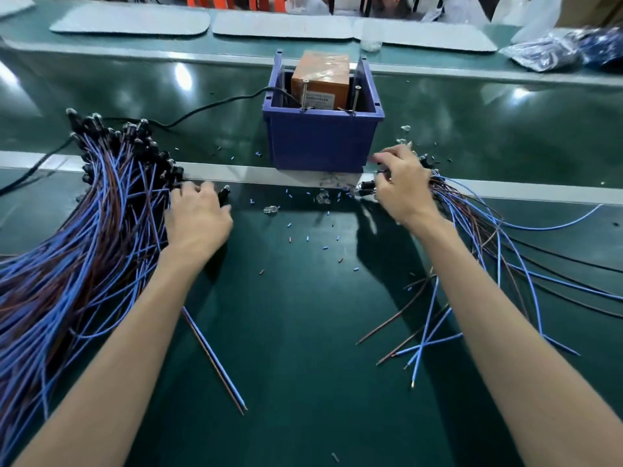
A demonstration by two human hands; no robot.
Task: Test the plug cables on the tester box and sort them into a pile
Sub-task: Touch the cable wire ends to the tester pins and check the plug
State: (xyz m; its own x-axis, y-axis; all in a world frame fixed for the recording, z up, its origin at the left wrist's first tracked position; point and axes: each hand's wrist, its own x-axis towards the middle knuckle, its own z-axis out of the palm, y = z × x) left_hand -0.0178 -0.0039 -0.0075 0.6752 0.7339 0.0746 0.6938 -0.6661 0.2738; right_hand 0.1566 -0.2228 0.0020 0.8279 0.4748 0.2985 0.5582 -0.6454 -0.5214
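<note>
Left hand (197,217) sits at the inner edge of the big pile (101,214), fingers curled, pinching one plug (224,194) between thumb and index. Its wires trail back under the forearm. Right hand (401,188) is dug into the plug end of the smaller bunch (472,224), fingers curled round plugs, just right of the bin (320,143). Tester (320,82) sits inside the bin, centre, beyond both hands. Cord (202,111) runs from the bin off to the left. Wire offcuts (303,237) are scattered on the belt (303,332) between the arms.
</note>
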